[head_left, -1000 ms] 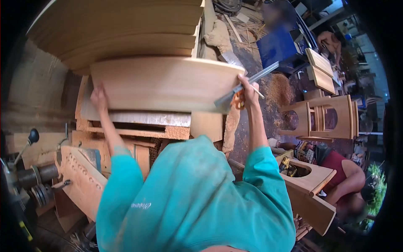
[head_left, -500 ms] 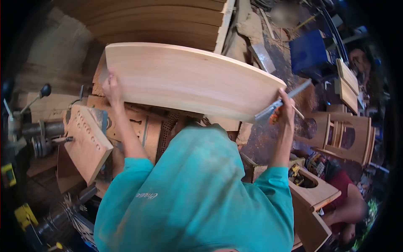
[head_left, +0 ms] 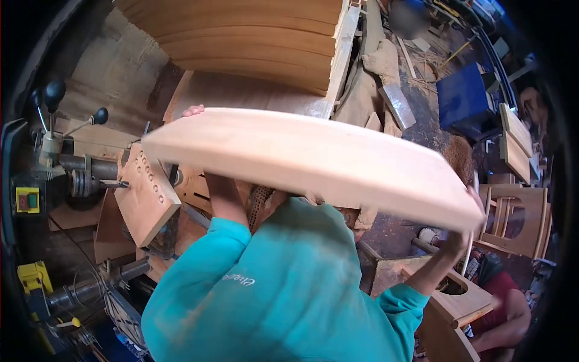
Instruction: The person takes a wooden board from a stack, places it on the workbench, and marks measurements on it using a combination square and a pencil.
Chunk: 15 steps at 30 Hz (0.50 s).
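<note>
A long pale wooden board point(head_left: 313, 157) is held up in front of my teal shirt, tilted so that its face and near edge show. Fingertips of my left hand point(head_left: 193, 111) curl over the board's far edge near its left end; the rest of that hand is hidden behind the wood. At the right end, my right hand point(head_left: 467, 208) grips the board and is blurred and partly hidden. A thin light stick point(head_left: 476, 181) shows beside my right hand.
Stacked boards point(head_left: 247, 36) stand beyond a work surface. At the left are a drill press point(head_left: 54, 145) and a wooden piece with holes point(head_left: 148, 193). A blue box point(head_left: 464, 96), stools point(head_left: 512, 220) and a co-worker in red point(head_left: 497, 308) are at the right.
The board has come nearer to my body, and its near edge has tipped into view. Both hands stay on its ends. The metal square at my right hand no longer shows.
</note>
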Motion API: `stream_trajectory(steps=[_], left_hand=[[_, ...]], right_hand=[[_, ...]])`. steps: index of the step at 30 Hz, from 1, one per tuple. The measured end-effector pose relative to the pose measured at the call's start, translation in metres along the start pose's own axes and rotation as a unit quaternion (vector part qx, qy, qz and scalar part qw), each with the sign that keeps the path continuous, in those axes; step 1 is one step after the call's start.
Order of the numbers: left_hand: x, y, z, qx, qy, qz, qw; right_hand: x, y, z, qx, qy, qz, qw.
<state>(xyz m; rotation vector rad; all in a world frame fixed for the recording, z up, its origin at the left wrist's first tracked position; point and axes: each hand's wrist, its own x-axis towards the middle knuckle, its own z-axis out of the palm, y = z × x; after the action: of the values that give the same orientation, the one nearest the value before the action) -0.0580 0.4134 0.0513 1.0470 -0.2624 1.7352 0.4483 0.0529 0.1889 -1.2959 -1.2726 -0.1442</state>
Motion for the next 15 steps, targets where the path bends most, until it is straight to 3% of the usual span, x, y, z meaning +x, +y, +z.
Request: stream_trajectory(steps=[1,2,3,4,5,10,15], left_hand=[[0.002,-0.002,0.016,0.001,0.015,0.015,1.000],[0.004,-0.010,0.026,-0.004,0.020,0.013,1.000],[0.007,-0.012,0.037,-0.001,0.026,0.018,0.999],[0.007,-0.008,0.042,0.015,0.040,0.020,0.999],[0.009,-0.008,0.047,0.020,0.045,0.021,0.999],[0.018,-0.001,0.056,0.064,0.066,0.017,0.996],[0.040,0.008,0.049,0.100,0.060,0.001,0.993]], right_hand=[[-0.012,0.007,-0.039,-0.023,-0.060,0.095,0.993],[-0.032,0.016,-0.064,-0.019,-0.051,0.129,0.990],[-0.021,0.025,-0.114,-0.055,-0.167,0.473,0.863],[-0.049,0.031,-0.130,0.093,-0.148,0.304,0.937],[-0.067,0.036,-0.140,0.138,-0.138,0.282,0.940],[-0.151,0.063,-0.088,0.188,-0.070,0.458,0.866],[-0.212,0.088,-0.031,0.259,-0.030,0.472,0.842]])
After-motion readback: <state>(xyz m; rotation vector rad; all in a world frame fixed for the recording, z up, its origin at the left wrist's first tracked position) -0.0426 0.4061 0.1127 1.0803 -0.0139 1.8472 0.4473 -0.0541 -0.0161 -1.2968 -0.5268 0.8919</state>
